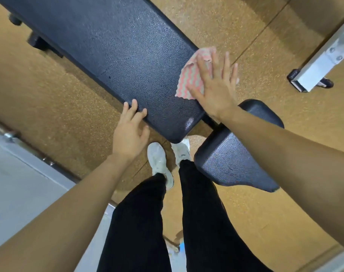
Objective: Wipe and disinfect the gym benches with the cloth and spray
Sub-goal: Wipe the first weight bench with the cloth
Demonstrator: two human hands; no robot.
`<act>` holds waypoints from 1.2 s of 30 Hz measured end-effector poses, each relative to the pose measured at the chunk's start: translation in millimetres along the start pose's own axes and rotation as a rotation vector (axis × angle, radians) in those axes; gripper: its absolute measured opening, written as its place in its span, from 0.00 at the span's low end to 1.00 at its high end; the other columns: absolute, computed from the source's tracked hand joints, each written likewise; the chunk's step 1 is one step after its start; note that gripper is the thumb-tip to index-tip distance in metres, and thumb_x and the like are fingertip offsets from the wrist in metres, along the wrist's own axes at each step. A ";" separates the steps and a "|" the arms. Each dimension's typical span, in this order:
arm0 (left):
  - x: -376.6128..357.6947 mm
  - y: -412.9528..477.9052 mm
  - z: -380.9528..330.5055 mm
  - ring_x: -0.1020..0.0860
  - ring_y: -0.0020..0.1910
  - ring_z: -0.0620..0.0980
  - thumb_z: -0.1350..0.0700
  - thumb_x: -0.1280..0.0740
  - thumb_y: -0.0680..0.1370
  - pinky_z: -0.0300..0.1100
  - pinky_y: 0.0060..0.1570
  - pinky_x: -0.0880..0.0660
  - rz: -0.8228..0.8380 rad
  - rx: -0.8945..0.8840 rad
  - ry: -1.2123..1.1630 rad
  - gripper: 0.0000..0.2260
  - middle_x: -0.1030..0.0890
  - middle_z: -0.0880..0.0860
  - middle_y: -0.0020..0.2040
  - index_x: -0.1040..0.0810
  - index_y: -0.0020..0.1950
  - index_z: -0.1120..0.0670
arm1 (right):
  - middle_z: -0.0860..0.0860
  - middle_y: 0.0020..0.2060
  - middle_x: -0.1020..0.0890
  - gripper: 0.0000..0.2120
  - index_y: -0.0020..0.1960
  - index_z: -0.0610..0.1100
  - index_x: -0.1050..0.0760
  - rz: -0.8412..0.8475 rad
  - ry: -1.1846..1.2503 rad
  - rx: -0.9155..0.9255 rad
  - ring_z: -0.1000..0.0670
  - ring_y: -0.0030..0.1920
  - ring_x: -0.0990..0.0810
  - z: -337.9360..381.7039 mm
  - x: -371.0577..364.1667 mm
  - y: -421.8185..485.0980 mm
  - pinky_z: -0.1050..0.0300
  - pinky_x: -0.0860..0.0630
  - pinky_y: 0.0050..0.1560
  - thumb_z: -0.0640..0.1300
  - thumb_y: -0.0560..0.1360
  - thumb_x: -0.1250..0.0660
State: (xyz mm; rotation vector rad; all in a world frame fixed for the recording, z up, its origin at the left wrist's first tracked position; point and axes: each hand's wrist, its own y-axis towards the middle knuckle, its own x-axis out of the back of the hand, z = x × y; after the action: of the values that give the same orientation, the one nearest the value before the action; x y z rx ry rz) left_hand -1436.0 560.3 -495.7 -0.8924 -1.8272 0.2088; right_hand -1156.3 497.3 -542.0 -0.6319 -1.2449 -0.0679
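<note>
bench pad (pixel 116 46): ahead of me, runs up-left
cloth (pixel 190 75): on pad's R edge, under my R hand (pixel 216 85)
L hand (pixel 130 132): on pad's near-L edge
seat pad (pixel 236 160): near-R of bench pad, under my R forearm

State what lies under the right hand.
Under the right hand a pink-and-grey zigzag cloth lies pressed flat on the long bench pad. The hand covers part of the cloth.

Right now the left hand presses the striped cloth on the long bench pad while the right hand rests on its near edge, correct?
Hands are swapped. The head view shows the right hand pressing the striped cloth on the long bench pad, the left hand resting on its near edge.
</note>
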 end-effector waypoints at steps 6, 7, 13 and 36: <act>6.8 0.4 2.3 0.46 0.84 0.53 0.58 0.28 0.78 0.48 0.75 0.37 0.044 0.002 -0.052 0.24 0.39 0.50 0.83 0.24 0.74 0.52 | 0.46 0.83 0.57 0.36 0.82 0.58 0.56 0.053 -0.103 0.129 0.30 0.79 0.59 27.9 -1.5 -1.5 0.20 0.57 0.72 0.71 0.79 0.54; 10.1 1.5 2.7 0.46 0.84 0.52 0.58 0.29 0.78 0.45 0.75 0.39 0.049 0.011 -0.079 0.24 0.39 0.49 0.83 0.24 0.75 0.52 | 0.46 0.83 0.57 0.36 0.82 0.59 0.54 0.065 -0.122 0.155 0.30 0.79 0.59 36.6 -5.9 -4.7 0.20 0.57 0.71 0.72 0.79 0.53; 42.4 16.8 21.6 0.27 0.74 0.53 0.58 0.33 0.79 0.52 0.75 0.32 -0.048 -0.021 -0.172 0.22 0.25 0.53 0.74 0.24 0.73 0.56 | 0.49 0.83 0.57 0.36 0.82 0.60 0.52 0.111 -0.124 0.285 0.31 0.80 0.59 104.1 -42.2 -56.0 0.20 0.55 0.71 0.68 0.78 0.45; 125.5 145.3 89.5 0.43 0.81 0.65 0.33 0.30 0.75 0.63 0.77 0.39 -0.137 -0.057 0.316 0.40 0.40 0.62 0.82 0.35 0.81 0.52 | 0.46 0.83 0.56 0.42 0.82 0.59 0.57 -0.006 -0.080 0.009 0.29 0.79 0.59 138.1 0.2 68.5 0.18 0.58 0.70 0.73 0.74 0.48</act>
State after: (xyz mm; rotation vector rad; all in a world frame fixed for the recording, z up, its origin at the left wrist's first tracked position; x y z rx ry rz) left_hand -1466.2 768.7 -519.2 -0.7866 -1.5969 -0.0685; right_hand -1248.8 620.6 -545.8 -0.6279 -1.3240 -0.0423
